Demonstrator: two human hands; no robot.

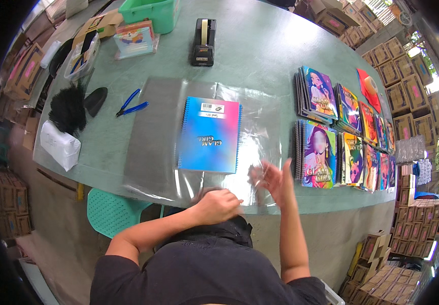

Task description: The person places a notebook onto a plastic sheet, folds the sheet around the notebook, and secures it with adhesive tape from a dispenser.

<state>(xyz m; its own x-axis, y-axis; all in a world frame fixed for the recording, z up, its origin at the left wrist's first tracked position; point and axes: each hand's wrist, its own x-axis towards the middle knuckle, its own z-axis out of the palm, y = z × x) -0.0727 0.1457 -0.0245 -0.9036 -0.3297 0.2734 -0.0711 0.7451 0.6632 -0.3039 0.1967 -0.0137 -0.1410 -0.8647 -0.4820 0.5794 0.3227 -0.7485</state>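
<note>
Right hand (273, 179) apparently pinching clear film (250, 147)

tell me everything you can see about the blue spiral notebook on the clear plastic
The blue spiral notebook lies flat and closed on a clear plastic sheet on the green table. Its glossy cover fades from blue to pink at one corner and carries a small white label; a wire spiral runs down one long edge. Neither hand touches it.

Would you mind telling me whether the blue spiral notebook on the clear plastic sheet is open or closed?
Closed. The blue spiral notebook lies flat on the clear plastic sheet, one cover facing up with no pages showing.
</note>
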